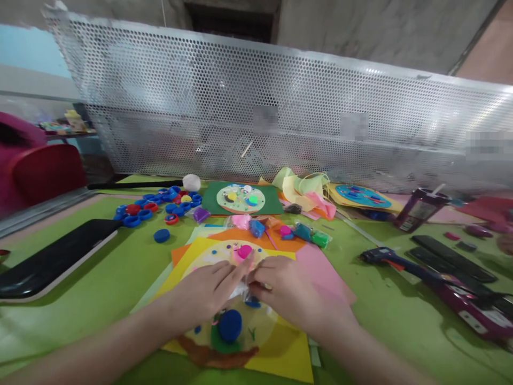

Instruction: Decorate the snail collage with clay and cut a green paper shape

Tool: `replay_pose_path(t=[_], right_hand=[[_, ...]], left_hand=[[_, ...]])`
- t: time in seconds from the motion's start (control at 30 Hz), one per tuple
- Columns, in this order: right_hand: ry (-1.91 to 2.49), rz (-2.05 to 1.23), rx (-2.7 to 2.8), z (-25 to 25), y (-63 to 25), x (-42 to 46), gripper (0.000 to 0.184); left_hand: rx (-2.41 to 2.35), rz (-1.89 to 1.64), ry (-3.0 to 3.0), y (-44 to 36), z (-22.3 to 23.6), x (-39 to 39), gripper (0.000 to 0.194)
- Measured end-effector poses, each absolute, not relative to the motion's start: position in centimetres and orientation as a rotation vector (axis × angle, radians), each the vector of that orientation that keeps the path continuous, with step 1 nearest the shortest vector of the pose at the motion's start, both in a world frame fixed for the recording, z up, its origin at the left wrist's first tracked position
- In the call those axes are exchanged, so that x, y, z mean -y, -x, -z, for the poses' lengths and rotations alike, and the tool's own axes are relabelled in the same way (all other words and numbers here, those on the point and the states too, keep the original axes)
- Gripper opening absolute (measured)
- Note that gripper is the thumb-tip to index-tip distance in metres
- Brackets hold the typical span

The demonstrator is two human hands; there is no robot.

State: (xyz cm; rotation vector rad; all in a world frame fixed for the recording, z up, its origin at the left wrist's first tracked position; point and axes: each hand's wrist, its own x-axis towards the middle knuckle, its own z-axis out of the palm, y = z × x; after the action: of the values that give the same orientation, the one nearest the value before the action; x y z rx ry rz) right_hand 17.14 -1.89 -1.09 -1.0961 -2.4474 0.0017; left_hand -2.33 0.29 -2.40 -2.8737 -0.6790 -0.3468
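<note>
Both my hands meet over a round cream craft picture lying on a yellow sheet. My left hand comes in with its fingers drawn together at a small clear plastic bag. Curled into a pinch, my right hand grips the bag's other side; its contents are hidden. Just beyond the fingertips, a pink cap-like piece sits on the picture. Nearer to me are a dark blue bottle cap, green clay and a brown clay strip along the lower edge.
Bottle caps cluster at the left behind a black phone. Packets of clay lie beyond the sheets. A finished-looking round picture rests on green card. On the right are a glue gun and a dark cup; perforated metal panel stands behind.
</note>
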Motion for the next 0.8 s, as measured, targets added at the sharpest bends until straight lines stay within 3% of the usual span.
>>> replay_pose_path(t=[0.27,0.4,0.5,0.8], right_hand=[[0.985,0.024,2.430,0.6,-17.7,2.0,0.014],[0.822,0.300,2.418,0.2,-17.7,2.4,0.026],[0.730,0.479,2.409,0.3,-17.7,2.3,0.023],[0.988,0.233,2.387,1.8,-16.3,1.9,0.014]], left_hand=[[0.756,0.426,2.890,2.4,2.5,-0.2,0.085],[0.791,0.449,2.835,2.5,2.7,-0.3,0.085],[0.706,0.443,2.774,2.7,2.9,-0.6,0.083],[0.550,0.519,2.631,2.7,2.7,-1.2,0.080]])
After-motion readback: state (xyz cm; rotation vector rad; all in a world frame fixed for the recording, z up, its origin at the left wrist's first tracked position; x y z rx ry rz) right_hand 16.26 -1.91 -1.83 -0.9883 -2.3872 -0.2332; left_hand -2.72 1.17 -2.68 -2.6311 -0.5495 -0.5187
